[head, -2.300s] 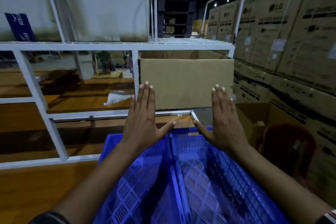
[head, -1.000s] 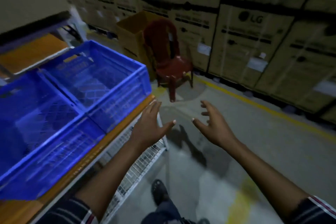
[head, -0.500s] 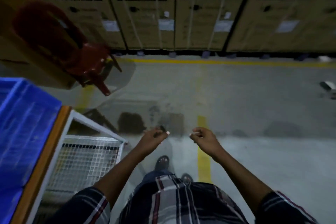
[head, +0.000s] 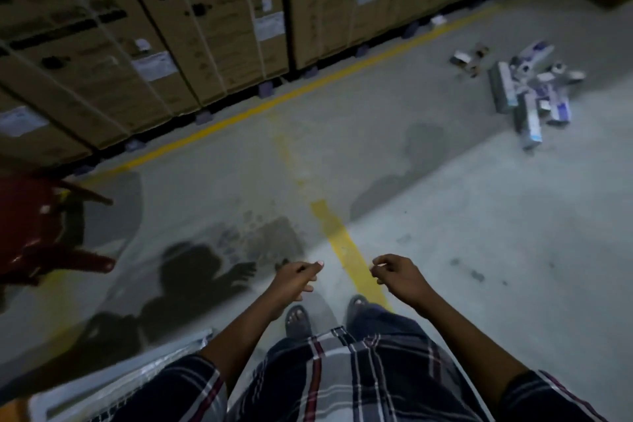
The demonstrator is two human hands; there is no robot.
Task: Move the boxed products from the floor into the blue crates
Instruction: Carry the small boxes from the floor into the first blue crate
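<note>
Boxed products (head: 529, 96) lie in a loose heap on the concrete floor (head: 445, 216) at the far right of the view, well apart from the person. They are long, narrow cartons in white and blue, tumbled across one another at odd angles, some flat and some tipped on an edge; the print on them is too blurred to read. A few smaller scraps (head: 467, 60) lie just beside the heap, toward the wall of cartons.

Between the heap and the person's feet (head: 298, 319) the floor is bare grey concrete with dark scuffs and shadows. A yellow line (head: 342, 247) runs away from the feet and meets a second yellow line that borders the row of tall brown cardboard cartons (head: 205, 20) along the far side. A red plastic chair (head: 37, 229) stands at the left edge, and the corner of a white wire shelf (head: 113, 384) shows at the lower left.

Both hands hang in front of the checked shirt (head: 342, 380), near each other but not touching. The left hand (head: 294, 279) holds nothing, its fingers loosely curled with the thumb stretched forward. The right hand (head: 397, 276) is also empty, its fingers bent loosely inward.
</note>
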